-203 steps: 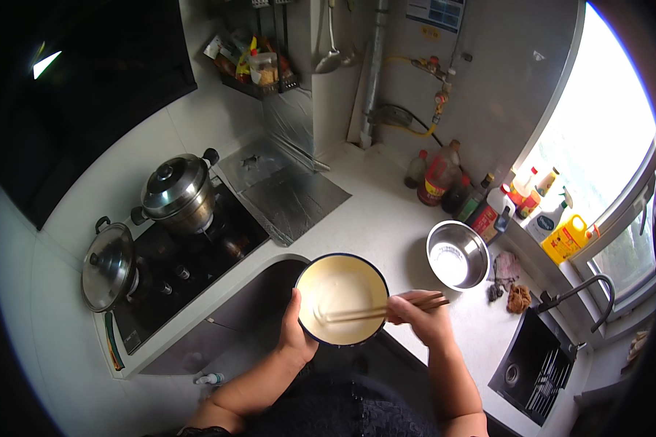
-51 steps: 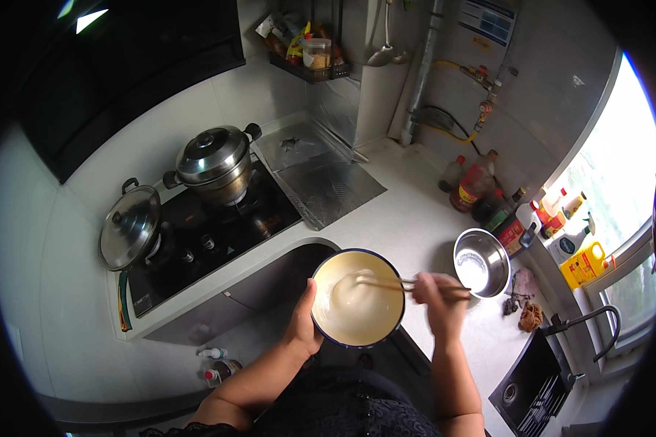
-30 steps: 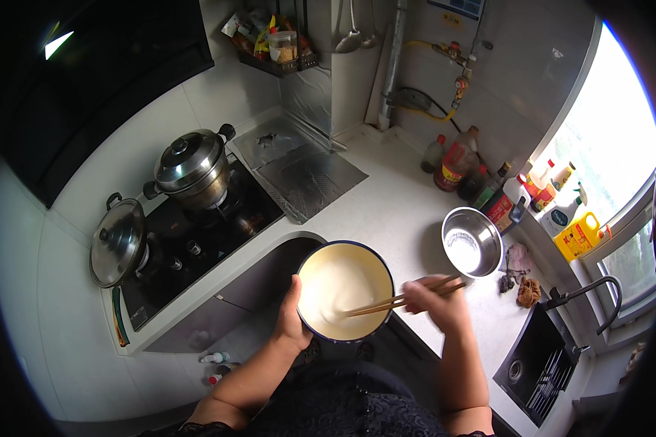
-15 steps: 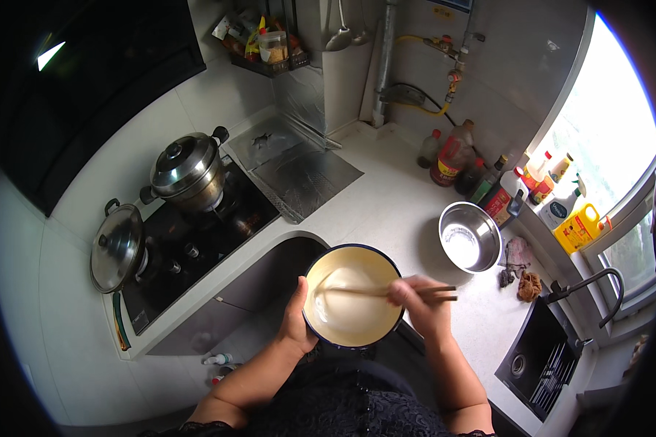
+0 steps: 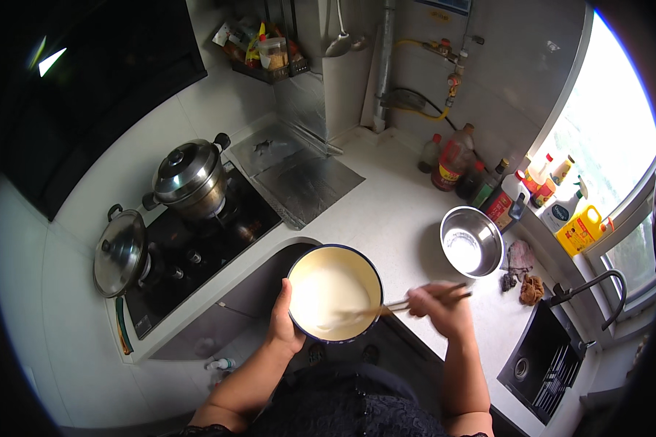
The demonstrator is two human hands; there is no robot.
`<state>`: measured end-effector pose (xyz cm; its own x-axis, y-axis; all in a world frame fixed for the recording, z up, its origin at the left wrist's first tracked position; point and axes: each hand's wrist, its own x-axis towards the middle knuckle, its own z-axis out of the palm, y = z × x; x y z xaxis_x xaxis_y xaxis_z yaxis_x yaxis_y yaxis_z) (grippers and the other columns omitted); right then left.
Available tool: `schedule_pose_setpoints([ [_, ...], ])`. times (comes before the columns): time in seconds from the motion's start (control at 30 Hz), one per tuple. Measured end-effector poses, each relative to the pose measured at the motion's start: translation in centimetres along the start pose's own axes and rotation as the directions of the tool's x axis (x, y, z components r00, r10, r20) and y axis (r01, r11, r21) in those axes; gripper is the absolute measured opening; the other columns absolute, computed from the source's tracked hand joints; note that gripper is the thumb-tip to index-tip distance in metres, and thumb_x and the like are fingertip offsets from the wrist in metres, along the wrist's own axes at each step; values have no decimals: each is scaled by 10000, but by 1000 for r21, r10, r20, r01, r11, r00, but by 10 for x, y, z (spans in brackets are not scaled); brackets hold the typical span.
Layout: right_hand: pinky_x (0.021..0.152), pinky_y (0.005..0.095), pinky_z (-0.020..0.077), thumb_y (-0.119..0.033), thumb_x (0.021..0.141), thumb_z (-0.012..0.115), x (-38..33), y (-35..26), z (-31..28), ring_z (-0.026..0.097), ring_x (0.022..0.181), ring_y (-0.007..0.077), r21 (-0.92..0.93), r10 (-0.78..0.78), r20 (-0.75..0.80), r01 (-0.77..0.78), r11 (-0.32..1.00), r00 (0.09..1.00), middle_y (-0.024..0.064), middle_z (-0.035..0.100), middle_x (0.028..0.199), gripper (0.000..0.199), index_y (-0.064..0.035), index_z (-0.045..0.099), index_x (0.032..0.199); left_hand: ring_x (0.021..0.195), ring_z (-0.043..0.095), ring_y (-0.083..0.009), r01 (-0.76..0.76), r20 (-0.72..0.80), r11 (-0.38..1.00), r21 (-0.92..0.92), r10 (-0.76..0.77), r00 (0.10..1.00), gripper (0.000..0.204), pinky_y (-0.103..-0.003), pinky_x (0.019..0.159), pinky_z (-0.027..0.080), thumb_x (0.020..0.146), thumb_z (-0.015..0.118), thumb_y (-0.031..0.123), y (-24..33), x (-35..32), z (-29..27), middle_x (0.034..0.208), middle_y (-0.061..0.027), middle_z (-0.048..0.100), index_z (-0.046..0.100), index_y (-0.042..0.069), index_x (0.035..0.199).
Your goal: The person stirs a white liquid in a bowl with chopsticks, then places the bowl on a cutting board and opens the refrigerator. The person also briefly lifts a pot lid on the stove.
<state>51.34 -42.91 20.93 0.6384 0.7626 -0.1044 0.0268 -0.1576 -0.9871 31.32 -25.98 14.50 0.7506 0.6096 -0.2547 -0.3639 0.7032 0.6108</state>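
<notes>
A cream enamel bowl (image 5: pixel 375 280) with a dark blue rim is held up in front of my body, off the counter's front edge. Pale, smooth batter (image 5: pixel 329 293) lies inside it. My left hand (image 5: pixel 284 324) grips the bowl's left side, thumb up along the wall and fingers hidden beneath. Wooden chopsticks (image 5: pixel 397 306) are closed in my right hand (image 5: pixel 442 306), to the right of the bowl. They slant over the right rim, and their tips, smeared by motion, are in the batter.
A steel bowl (image 5: pixel 452 251) with white residue stands on the right counter (image 5: pixel 386 211), before several bottles (image 5: pixel 455 156). Cloths (image 5: pixel 532 290) lie near the black sink (image 5: pixel 536 364). On the left, a steel pot (image 5: pixel 189 175) and a lidded pan (image 5: pixel 119 251) sit on the black stove (image 5: pixel 226 247).
The bowl has shifted a little left with my left hand. My right hand has moved right and slightly nearer, and the chopstick tips have swung to the bowl's near side.
</notes>
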Motion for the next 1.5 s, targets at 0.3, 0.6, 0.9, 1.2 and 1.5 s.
schedule_pose_setpoints([
  [0.3, 556, 242, 485, -131, 851, 701, 1, 2, -2, 614, 601, 123, 62, 34, 42, -36, 997, 999, 85, 663, 680, 160, 26, 696, 824, 1188, 527, -282, -6, 14, 999, -45, 7, 1000, 706, -411, 1006, 424, 942, 418, 571, -4, 3, 4, 1298, -161, 531, 427, -9, 1345],
  [0.6, 572, 237, 509, -118, 866, 686, 5, -5, 0, 625, 605, 117, -6, -49, 45, 50, 999, 998, 69, 657, 668, 163, 44, 690, 849, 1210, 513, -275, 23, 43, 999, -41, -22, 999, 700, -408, 1008, 426, 947, 401, 574, -2, 4, 9, 1316, -155, 518, 414, 6, 1356],
  [0.9, 589, 266, 518, -99, 831, 719, 0, -6, 4, 639, 624, 147, -18, -94, 155, 98, 995, 983, 93, 682, 720, 138, 34, 686, 812, 1222, 500, -278, 45, 63, 996, -73, -40, 997, 716, -414, 1016, 417, 938, 396, 595, -2, 6, 7, 1327, -155, 510, 414, 19, 1362],
  [1.2, 573, 237, 503, -127, 859, 695, 1, 10, 10, 629, 602, 131, 74, -63, 27, 61, 995, 998, 76, 674, 690, 174, 45, 692, 835, 1224, 499, -278, 51, 64, 995, -86, -45, 997, 705, -413, 1019, 410, 941, 403, 582, -2, 6, 6, 1334, -153, 504, 415, 15, 1360],
  [1.5, 552, 244, 511, -110, 853, 698, 1, -19, 14, 650, 604, 137, 94, 6, 114, -17, 995, 993, 110, 681, 697, 159, 48, 694, 847, 1215, 510, -280, 78, 95, 994, -81, -70, 993, 721, -413, 1011, 420, 942, 385, 595, -1, 5, 7, 1324, -155, 514, 409, 10, 1363],
])
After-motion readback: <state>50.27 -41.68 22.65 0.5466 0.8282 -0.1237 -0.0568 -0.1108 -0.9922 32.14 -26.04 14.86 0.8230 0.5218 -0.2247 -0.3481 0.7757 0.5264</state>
